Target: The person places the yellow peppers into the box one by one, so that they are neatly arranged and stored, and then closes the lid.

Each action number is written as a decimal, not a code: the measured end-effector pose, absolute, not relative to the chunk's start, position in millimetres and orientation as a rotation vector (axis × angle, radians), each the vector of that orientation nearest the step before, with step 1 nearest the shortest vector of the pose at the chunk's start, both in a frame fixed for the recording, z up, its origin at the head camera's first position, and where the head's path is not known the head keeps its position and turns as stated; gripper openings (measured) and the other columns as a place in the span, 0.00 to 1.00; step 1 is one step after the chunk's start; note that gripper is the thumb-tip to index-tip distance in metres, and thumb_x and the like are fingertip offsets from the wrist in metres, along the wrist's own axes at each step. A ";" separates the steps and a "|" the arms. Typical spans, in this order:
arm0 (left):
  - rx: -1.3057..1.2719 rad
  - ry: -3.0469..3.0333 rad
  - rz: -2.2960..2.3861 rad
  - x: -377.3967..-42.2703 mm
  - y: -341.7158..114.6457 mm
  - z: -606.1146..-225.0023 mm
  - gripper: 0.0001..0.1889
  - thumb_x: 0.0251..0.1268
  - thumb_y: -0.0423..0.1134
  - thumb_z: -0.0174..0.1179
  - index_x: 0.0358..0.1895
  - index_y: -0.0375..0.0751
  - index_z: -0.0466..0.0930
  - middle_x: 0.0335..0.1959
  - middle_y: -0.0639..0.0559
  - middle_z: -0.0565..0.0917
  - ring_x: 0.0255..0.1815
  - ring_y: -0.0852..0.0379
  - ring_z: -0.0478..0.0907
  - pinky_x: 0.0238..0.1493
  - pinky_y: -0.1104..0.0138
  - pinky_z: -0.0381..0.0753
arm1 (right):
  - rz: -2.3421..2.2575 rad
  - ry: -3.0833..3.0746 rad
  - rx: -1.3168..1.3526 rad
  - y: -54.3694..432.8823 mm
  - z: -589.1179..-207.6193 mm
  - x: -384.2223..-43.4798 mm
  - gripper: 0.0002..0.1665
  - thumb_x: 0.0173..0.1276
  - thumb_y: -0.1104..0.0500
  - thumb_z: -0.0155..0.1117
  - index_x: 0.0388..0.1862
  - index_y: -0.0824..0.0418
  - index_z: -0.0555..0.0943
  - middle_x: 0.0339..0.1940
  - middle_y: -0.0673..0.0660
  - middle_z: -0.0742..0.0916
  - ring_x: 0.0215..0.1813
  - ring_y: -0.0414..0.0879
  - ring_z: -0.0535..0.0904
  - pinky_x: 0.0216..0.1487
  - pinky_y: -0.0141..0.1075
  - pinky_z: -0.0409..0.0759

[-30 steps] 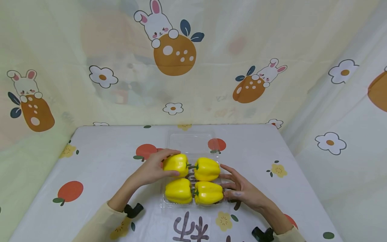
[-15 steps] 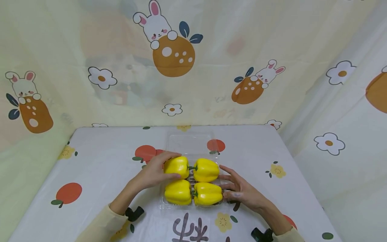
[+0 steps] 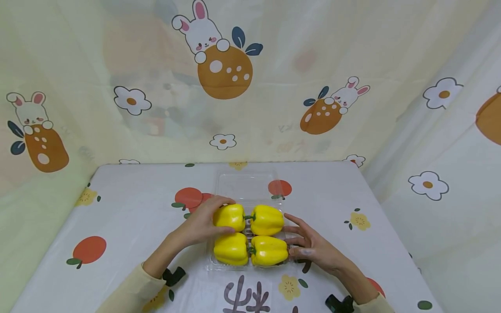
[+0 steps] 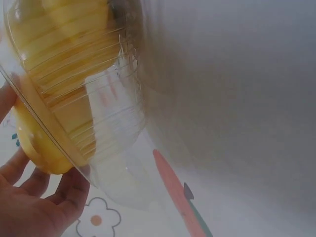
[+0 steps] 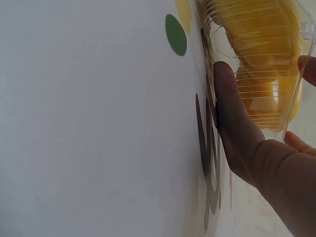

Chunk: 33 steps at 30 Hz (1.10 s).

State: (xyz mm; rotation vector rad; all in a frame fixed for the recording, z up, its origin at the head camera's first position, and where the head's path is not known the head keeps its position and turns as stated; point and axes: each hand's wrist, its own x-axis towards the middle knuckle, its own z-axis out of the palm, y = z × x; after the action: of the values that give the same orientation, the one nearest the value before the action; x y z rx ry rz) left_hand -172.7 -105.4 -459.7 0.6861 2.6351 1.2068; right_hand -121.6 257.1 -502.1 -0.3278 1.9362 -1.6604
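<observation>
Several yellow bell peppers lie in an opened clear plastic clamshell container (image 3: 219, 267), in two rows with their stems facing inward. My left hand (image 3: 199, 221) grips the far-left bell pepper (image 3: 231, 217), thumb on its near side and fingers on its far side. In the left wrist view, that bell pepper (image 4: 39, 143) shows partly through the clear wall. On the container's right side, my right hand (image 3: 313, 245) holds the edge beside the far-right bell pepper (image 3: 268, 220) and the near-right one (image 3: 270, 251). The right wrist view shows the thumb (image 5: 229, 89) against the outer wall.
The container's clear lid (image 3: 246, 184) lies folded back behind the peppers. A white cloth (image 3: 129, 217) printed with fruit and flowers covers the table. A patterned curtain (image 3: 156, 130) hangs behind, with another at the right.
The far-left bell pepper has shifted very slightly right and toward me under my left hand. The right hand keeps its place at the container's side.
</observation>
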 end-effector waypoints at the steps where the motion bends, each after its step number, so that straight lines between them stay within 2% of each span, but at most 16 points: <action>1: 0.689 2.637 1.199 -172.6 -105.2 -459.7 0.35 0.57 0.49 0.80 0.69 0.55 0.77 0.68 0.56 0.80 0.66 0.53 0.77 0.69 0.52 0.84 | -1.660 1.937 -0.330 257.1 -502.2 -121.6 0.57 0.75 0.59 0.68 0.90 0.45 0.43 0.85 0.74 0.59 0.74 0.62 0.76 0.66 0.48 0.86; 13: 0.735 2.642 1.138 -173.7 -105.0 -457.8 0.36 0.56 0.48 0.81 0.68 0.52 0.76 0.67 0.54 0.80 0.66 0.52 0.77 0.70 0.50 0.83 | -1.662 1.941 -0.339 256.0 -501.4 -121.0 0.57 0.75 0.59 0.68 0.90 0.46 0.43 0.85 0.75 0.59 0.73 0.63 0.76 0.65 0.49 0.86; 26: 0.719 2.674 1.048 -172.6 -103.4 -454.9 0.37 0.59 0.50 0.79 0.72 0.50 0.77 0.71 0.51 0.81 0.73 0.47 0.76 0.74 0.46 0.79 | -1.663 1.941 -0.323 255.9 -502.3 -120.6 0.57 0.75 0.59 0.68 0.90 0.44 0.44 0.85 0.74 0.59 0.73 0.62 0.76 0.65 0.47 0.87; 33: 0.761 2.671 1.011 -174.7 -104.4 -455.9 0.37 0.62 0.51 0.76 0.74 0.49 0.76 0.72 0.49 0.79 0.71 0.47 0.74 0.72 0.47 0.81 | -1.655 1.942 -0.317 256.0 -502.7 -120.9 0.56 0.75 0.58 0.67 0.90 0.44 0.44 0.86 0.73 0.59 0.73 0.62 0.76 0.66 0.49 0.86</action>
State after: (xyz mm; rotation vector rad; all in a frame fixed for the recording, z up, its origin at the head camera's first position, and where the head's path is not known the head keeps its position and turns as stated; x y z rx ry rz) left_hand -174.7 -104.4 -455.9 0.7608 2.6709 1.0108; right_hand -120.9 256.0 -502.7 -0.3167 1.9421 -1.6554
